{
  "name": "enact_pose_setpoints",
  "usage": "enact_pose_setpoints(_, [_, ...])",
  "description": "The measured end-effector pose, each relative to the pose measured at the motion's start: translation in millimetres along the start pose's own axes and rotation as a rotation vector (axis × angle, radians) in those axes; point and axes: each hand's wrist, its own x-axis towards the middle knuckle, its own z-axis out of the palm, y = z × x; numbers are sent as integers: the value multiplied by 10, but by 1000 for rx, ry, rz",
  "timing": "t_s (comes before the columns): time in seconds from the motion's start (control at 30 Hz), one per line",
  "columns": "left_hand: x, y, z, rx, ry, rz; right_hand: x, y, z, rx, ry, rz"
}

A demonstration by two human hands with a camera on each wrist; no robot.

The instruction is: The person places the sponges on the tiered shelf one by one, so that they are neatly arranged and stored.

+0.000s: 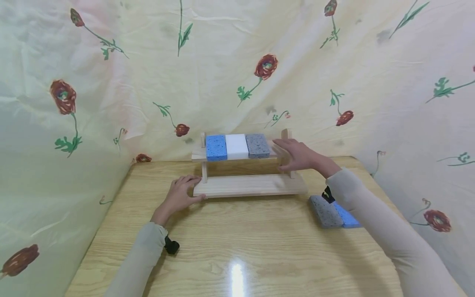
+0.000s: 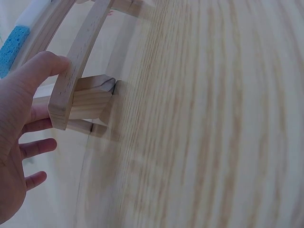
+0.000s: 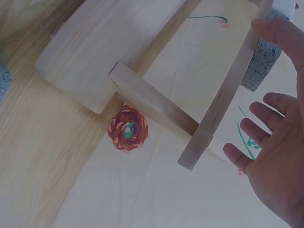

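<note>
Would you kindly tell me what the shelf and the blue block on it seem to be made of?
The shelf looks like pale wood, matt and perhaps unvarnished: grain lines show along it. The blue block seems to be sponge or foam, dull and porous, judging by its pitted surface.

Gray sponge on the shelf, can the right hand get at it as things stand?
Probably yes: the right hand is beside the gray sponge, fingers spread, with nothing visible in between.
</note>
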Motion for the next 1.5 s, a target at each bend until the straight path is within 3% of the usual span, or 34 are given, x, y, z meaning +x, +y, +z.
enact_pose_setpoints(1.13, [18, -31, 4, -3, -8, -3, -870, 139, 245, -135, 15, -34])
enact_pose_setpoints(1.5, [30, -54, 23, -1, -7, -2, -1167, 273, 463, -123, -83, 6])
